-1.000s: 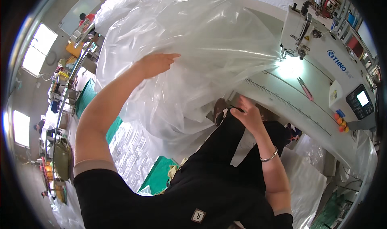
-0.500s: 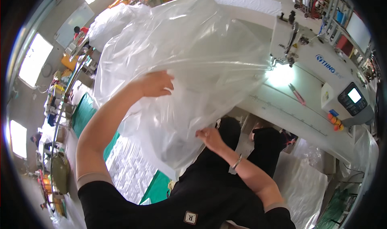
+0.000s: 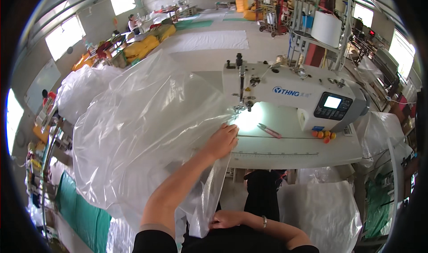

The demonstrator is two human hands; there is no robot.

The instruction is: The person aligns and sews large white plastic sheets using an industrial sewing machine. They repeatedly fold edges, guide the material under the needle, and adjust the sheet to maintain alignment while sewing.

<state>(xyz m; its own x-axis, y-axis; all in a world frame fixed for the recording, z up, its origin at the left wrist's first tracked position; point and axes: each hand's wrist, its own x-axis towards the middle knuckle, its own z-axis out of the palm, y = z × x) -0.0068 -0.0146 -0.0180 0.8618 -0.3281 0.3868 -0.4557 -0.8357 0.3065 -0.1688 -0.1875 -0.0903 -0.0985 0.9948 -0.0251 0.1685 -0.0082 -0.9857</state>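
Plastic sheet (image 3: 147, 137): clear film, the biggest thing in view, heaped over the left half of the sewing table and spilling off its front edge toward the lap; its right edge reaches the needle area under the lamp glow.
Table (image 3: 303, 150): white top, bare to the right of the film as far as the machine's base; a printed ruler runs along its front edge.
Machine (image 3: 290, 92): white sewing machine across the back of the table, control panel at its right end, needle bar at its left end just above the film's edge.
Left arm: stretched forward from the lower edge, forearm lying over the film.
Left hand (image 3: 221, 140): palm down on the film just short of the needle, fingers curled loosely and pressing it flat (not pinching).
Right hand (image 3: 225, 219): low, close to the body below the table edge, fingers closed on the hanging lower edge of the film.
Snips (image 3: 269, 130): small thread cutters flat on the table, right of the needle, apart from both hands.
Beads (image 3: 323, 135): a few small orange balls by the machine's base, well apart from the film.
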